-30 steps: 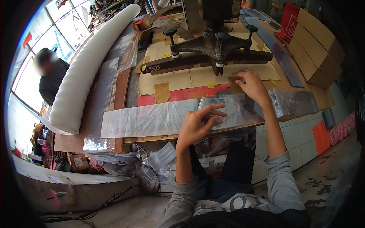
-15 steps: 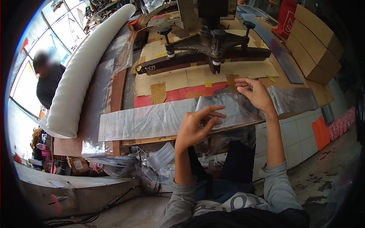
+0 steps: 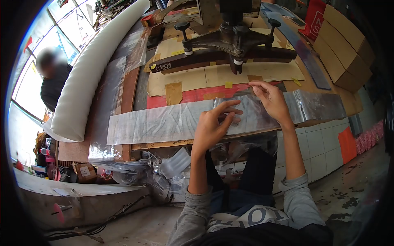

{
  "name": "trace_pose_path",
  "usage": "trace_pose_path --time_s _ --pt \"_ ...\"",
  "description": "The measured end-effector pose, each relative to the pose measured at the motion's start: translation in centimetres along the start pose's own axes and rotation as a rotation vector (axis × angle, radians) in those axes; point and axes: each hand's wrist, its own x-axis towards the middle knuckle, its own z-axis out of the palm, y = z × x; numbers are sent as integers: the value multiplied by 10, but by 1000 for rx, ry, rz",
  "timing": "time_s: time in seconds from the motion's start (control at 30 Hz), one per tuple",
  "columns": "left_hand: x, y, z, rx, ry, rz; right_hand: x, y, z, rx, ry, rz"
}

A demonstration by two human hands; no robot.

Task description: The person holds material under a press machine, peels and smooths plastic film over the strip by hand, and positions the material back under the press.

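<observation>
Your left hand (image 3: 211, 128) hangs over the near side of the strip (image 3: 156, 124), in front of the press (image 3: 234, 44), its fingers loosely bent, the thumb apart, and nothing visible in its grasp. Your right hand (image 3: 273, 103) is also in front of the press, a little to its right, palm turned inward, with fingers and thumb loosely curled around nothing that you can see; whether its fingertips touch the film cannot be told. The strip is clear, wrinkled plastic lying flat in front of the press, along the near edge of the table (image 3: 164, 143). To the right of your right hand, in front of the press and to its right, lies shiny film (image 3: 324, 107). Under the press is a cream board (image 3: 184, 82), and in front of it, red material (image 3: 193, 97) and a patch of brown tape (image 3: 174, 93). A white roll (image 3: 88, 82) slants to the left of the press, with a person (image 3: 56, 92) beyond it. A carton (image 3: 342, 51) and a red bag (image 3: 314, 20) stand to the press's right.
</observation>
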Motion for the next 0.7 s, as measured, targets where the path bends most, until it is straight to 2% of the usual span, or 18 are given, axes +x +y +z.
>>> trace_pose_path --time_s 0.07,0.17,0.27,0.37,0.5,0.6,0.7 --pt "1 0 1 -19 6 -28 -4 -3 3 -44 34 -58" --pt "2 -3 2 40 20 1 -7 -1 5 -323 48 -283" --pt "2 -6 2 81 48 34 -8 -5 7 -340 -4 -195" --pt "4 -1 3 120 98 39 -7 6 10 -474 29 -309" --pt "5 -4 4 147 134 37 -10 9 9 -559 -4 -218" --pt "6 -3 3 228 114 110 -12 0 5 -633 -40 -162" --pt "10 -9 1 99 65 71 -11 -2 0 -671 -93 -119"
